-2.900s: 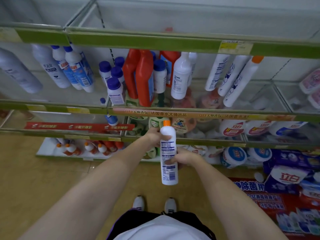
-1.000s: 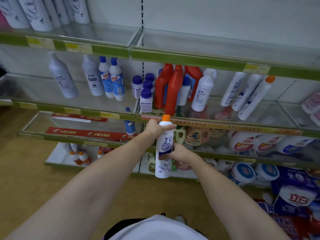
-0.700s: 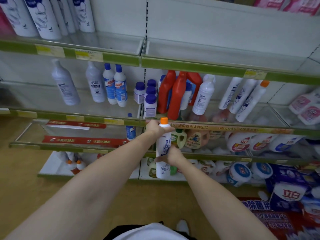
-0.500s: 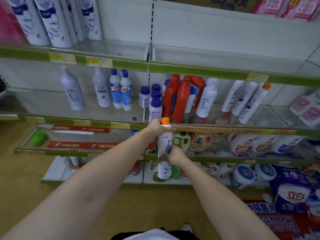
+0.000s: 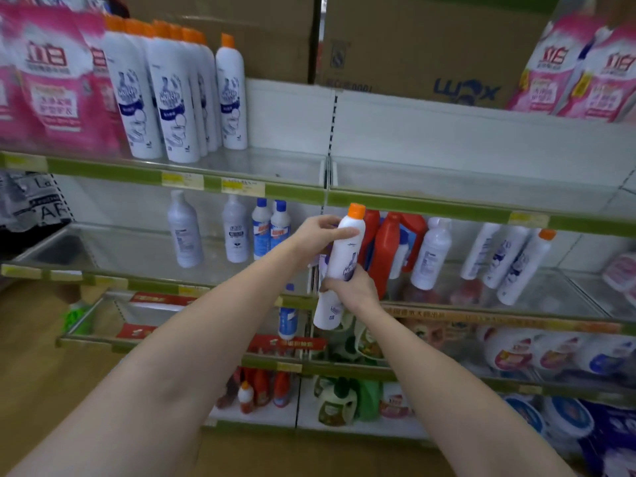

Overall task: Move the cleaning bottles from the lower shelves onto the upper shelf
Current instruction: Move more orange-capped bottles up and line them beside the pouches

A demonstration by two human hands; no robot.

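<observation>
I hold a tall white cleaning bottle (image 5: 345, 256) with an orange cap, tilted slightly, in front of the middle shelf. My left hand (image 5: 318, 232) grips its neck just under the cap. My right hand (image 5: 352, 290) grips the body lower down, over the blue label. On the upper shelf (image 5: 292, 166) several matching white bottles with orange caps (image 5: 179, 94) stand in a row at the left. Three more of the same bottles (image 5: 509, 259) lean on the middle shelf at the right.
Pink detergent bags (image 5: 51, 80) stand at the upper shelf's far left. Cardboard boxes (image 5: 413, 46) sit on top. Red jugs (image 5: 389, 246) and blue-capped bottles (image 5: 270, 225) fill the middle shelf. Lower shelves hold tubs and small bottles. The floor is tan.
Both hands have lifted the bottle from the level of the lower shelf edge up in front of the middle shelf. My view has tilted upward, bringing the upper shelf and boxes into sight.
</observation>
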